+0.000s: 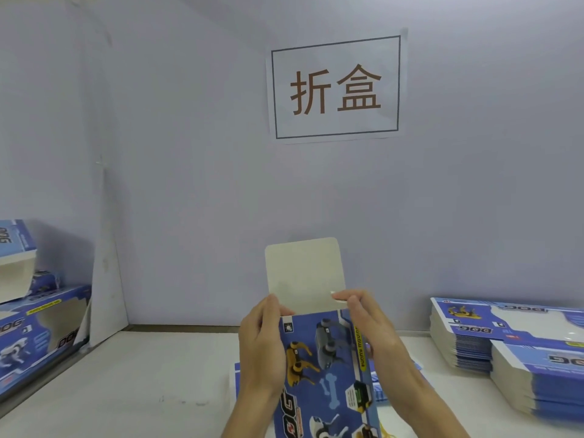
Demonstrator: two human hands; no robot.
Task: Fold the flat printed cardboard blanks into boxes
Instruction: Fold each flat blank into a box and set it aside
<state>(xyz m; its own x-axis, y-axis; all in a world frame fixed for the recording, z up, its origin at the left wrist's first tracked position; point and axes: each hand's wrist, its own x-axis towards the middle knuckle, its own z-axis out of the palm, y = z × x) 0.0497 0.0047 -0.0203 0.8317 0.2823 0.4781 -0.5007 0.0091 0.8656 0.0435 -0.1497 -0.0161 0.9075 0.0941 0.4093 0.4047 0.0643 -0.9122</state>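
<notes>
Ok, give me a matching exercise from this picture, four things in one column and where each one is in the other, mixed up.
Things:
1. sign
2. flat blanks stack
3. folded boxes
4. plain flap

Places:
A. far left of the table
B. on the wall
C. sticking up above both hands
D. right side of the table

Pairs: 1-B, 2-D, 3-A, 4-C
</notes>
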